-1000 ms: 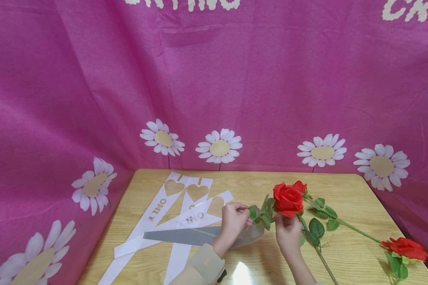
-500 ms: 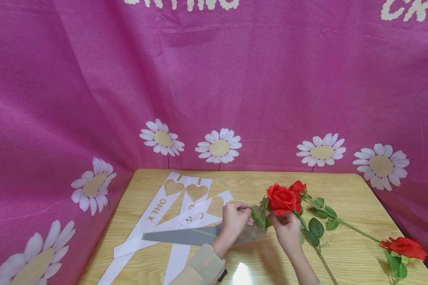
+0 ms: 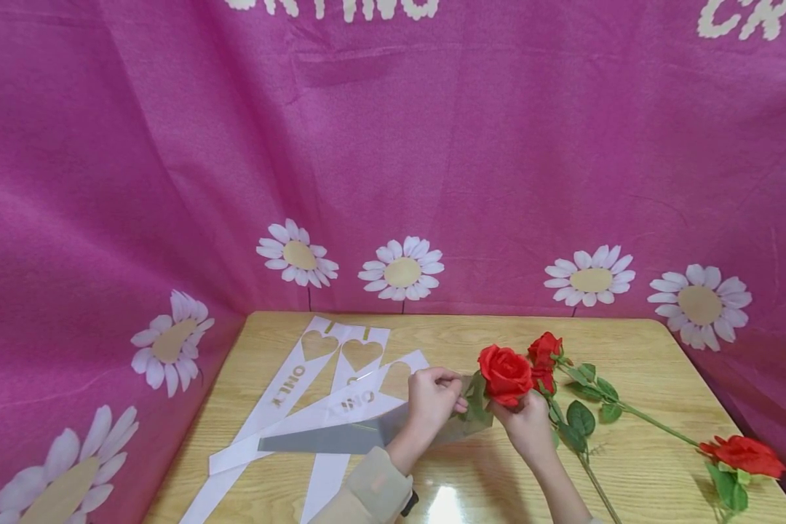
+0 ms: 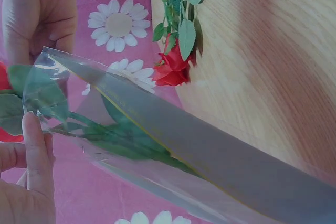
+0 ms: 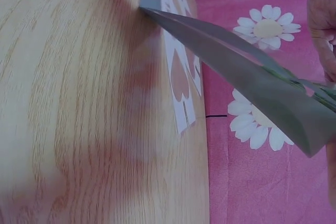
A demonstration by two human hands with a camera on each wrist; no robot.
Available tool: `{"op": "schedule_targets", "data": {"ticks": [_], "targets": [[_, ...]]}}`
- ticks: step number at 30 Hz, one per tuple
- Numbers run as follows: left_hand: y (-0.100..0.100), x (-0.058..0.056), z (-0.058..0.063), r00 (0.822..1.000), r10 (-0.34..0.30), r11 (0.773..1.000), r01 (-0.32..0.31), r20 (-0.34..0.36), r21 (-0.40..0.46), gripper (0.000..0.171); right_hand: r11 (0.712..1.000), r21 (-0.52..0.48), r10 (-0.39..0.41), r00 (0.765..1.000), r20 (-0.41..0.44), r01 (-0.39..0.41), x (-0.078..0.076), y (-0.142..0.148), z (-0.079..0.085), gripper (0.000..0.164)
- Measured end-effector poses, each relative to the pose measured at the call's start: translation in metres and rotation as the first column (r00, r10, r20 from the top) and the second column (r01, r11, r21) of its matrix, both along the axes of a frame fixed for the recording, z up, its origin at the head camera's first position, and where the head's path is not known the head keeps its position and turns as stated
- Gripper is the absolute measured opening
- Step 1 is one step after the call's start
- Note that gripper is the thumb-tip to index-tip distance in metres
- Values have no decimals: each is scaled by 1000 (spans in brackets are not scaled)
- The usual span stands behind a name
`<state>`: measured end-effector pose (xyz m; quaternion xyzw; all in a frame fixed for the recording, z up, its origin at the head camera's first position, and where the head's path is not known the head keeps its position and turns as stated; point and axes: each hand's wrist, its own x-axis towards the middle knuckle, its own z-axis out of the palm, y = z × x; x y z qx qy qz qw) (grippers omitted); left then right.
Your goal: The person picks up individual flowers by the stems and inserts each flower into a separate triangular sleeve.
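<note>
My left hand [image 3: 432, 400] pinches the mouth of a long, tapered flower sleeve [image 3: 321, 438], part grey and part clear, with a gold line along it. Just under its red bloom, my right hand [image 3: 525, 426] grips an artificial rose [image 3: 506, 373]. In the left wrist view, the rose's green leaves and stem [image 4: 126, 140] show through the clear film, inside the sleeve [image 4: 252, 174]. The bloom stays outside the mouth. The right wrist view shows the sleeve [image 5: 236, 72] slanting above the table.
White sleeves [image 3: 288, 382] with heart cut-outs and "ONLY" lettering lie overlapped at the left of the wooden table [image 3: 471, 335]. More red roses [image 3: 546, 349] lie at the right, one rose [image 3: 745, 457] near the edge. A pink curtain [image 3: 485, 145] with daisies hangs behind.
My right hand has moved the rose leftward, and its leaves have slid farther into the sleeve. My left hand stays nearly still at the mouth.
</note>
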<state>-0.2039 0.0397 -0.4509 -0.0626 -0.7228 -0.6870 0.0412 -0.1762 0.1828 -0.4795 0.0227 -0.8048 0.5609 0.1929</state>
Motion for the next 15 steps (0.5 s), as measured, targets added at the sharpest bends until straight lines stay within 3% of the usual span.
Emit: {"op": "schedule_targets", "data": {"ticks": [5,15], "targets": [[-1,-1,-1,1000,-10,1000,10,-10,20,13,999,50,4,999,39,-5,1,0,2,36],[-1,2,3,1000,-15,999,15,-6,44,13,991,105,83,996,43,-87,2,1,3,33]]}}
